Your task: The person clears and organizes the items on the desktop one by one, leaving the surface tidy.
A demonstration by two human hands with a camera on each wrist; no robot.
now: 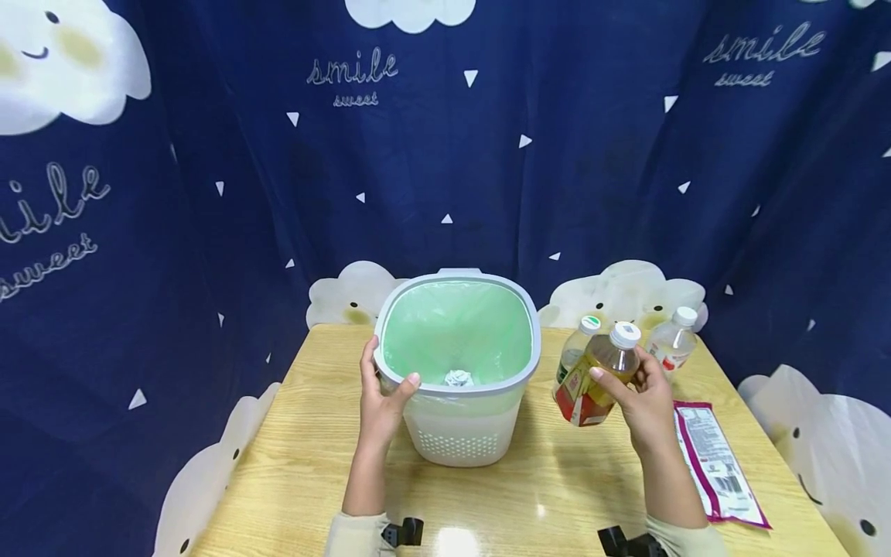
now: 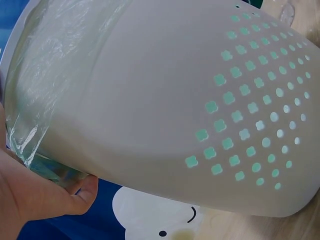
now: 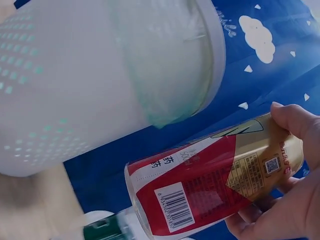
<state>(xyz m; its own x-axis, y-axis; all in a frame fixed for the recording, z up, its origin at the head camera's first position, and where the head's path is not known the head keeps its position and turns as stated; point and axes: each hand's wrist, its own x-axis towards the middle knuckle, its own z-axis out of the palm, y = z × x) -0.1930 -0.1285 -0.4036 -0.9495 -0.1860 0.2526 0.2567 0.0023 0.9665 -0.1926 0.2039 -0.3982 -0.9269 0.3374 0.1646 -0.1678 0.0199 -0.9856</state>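
My left hand grips the grey rim of a white trash bin at its near left corner, thumb along the front of the rim. A thin green liner is folded over the rim, and a crumpled white paper lies inside. To the right of the bin, my right hand holds a drink bottle with a white cap and a red and gold label. It is tilted, raised above the table, with its base toward the bin. In the right wrist view the bottle's barcode label shows.
Behind the held bottle stands a clear bottle with a green-and-white cap. Another clear bottle with a white cap is farther right. A white and magenta packet lies on the wooden table. A dark blue curtain hangs behind.
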